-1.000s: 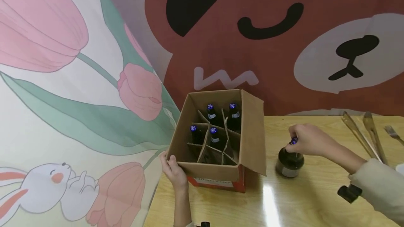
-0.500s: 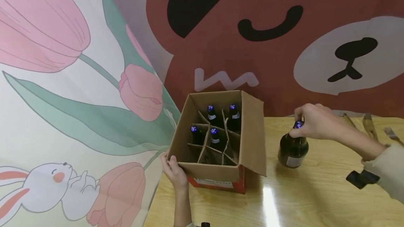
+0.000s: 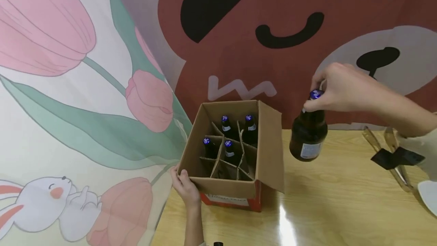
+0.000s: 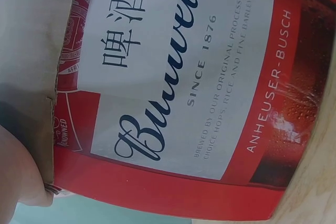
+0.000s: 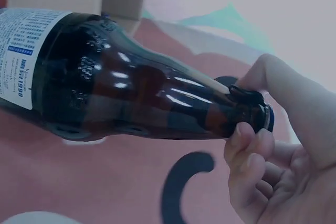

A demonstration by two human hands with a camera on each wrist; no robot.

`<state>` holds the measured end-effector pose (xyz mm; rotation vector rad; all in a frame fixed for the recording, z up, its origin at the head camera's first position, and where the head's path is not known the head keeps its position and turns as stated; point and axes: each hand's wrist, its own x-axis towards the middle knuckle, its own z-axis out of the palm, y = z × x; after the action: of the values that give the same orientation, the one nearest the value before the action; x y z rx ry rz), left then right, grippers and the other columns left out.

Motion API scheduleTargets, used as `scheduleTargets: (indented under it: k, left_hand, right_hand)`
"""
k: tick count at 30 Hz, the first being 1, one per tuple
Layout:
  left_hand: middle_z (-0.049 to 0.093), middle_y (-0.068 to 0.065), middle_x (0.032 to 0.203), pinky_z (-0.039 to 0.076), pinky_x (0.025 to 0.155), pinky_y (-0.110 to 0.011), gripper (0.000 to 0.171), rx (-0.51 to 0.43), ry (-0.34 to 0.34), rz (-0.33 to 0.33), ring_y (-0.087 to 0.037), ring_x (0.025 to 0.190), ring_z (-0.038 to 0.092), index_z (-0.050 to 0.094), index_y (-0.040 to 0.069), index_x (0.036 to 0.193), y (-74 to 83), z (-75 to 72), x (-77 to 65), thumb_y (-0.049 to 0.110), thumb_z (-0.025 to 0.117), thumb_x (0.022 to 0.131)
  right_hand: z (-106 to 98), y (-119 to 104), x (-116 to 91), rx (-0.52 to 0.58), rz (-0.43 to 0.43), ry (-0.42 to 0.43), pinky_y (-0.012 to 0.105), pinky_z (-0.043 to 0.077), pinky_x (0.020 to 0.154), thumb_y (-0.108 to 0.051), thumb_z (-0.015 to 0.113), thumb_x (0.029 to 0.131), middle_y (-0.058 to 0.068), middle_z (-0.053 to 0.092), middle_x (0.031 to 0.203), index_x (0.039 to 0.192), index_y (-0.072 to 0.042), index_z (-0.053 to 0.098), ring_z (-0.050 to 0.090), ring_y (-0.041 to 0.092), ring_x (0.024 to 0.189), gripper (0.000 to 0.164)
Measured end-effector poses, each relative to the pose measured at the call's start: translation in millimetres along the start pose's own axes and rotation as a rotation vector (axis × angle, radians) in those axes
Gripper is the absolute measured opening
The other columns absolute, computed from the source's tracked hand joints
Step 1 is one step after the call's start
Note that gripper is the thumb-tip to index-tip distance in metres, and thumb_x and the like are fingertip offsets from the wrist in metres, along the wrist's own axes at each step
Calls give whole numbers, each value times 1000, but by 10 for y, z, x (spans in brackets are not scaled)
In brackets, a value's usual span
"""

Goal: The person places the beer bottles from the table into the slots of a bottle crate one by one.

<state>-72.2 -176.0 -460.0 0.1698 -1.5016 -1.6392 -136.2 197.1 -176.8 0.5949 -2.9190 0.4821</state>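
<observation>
My right hand (image 3: 345, 90) pinches a dark glass beer bottle (image 3: 308, 136) by its neck, just under the blue cap. The bottle hangs nearly upright above the table, right of a cardboard beer box (image 3: 271, 147). In the right wrist view, thumb and fingertips close on the bottle's neck (image 5: 215, 111), and a white label shows on its body. My left hand (image 3: 188, 191) grips the box's near left corner, thumb over the rim. Several blue-capped bottles (image 3: 232, 154) stand in the box's divider cells; the near cells show no caps. The left wrist view shows the box's printed red side (image 4: 173, 187).
The box's right flap hangs outward. On the wooden table (image 3: 324, 208), tongs (image 3: 401, 177) lie at the right, partly behind the right wrist camera. A white dish (image 3: 429, 196) sits at the right edge. Printed cloths hang behind and at left.
The right hand has lifted the bottle off the table, raising it well up and away from me. The left hand keeps its grip on the box corner.
</observation>
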Motion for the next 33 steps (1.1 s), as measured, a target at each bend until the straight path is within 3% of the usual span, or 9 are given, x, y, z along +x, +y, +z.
scheduleTargets:
  k: [5,9,16,25,33]
  left_hand:
    - [60,-31,102,51,74,-38,29,-48,-13,-30,-40,87,59,57,-12,111,8,79,4,8,44,95]
    - [60,-27,104,49,76,-36,29,-35,-15,-32,-37,89,58,58,-11,112,9,130,-5,8,45,95]
    - [59,-27,108,51,77,-38,29,-49,-8,-27,-41,92,58,58,-11,113,23,181,-27,9,45,95]
    - [58,-33,109,52,79,-43,30,-52,-18,-18,-48,95,58,57,-12,113,86,204,-59,8,44,94]
    - [60,-29,109,53,80,-43,31,-61,4,-34,-46,96,58,56,-12,113,128,180,-106,7,44,93]
  right_hand:
    - [-193,-253,135,-22,-47,-5,32,29,50,-32,82,75,1,49,56,75,-13,68,44,19,55,23]
    - [-285,-452,224,-22,-77,-3,34,30,52,-34,81,76,2,52,59,78,-13,69,45,20,57,24]
    - [-335,-788,310,86,-139,42,36,35,53,-33,77,78,3,59,65,76,-11,69,49,22,63,23]
    - [-147,-1179,409,205,-240,58,34,34,54,-24,73,77,4,51,58,73,-10,68,47,20,55,15]
    - [121,-1427,476,268,-263,-5,32,32,50,-23,75,75,2,50,58,69,-13,67,46,20,53,14]
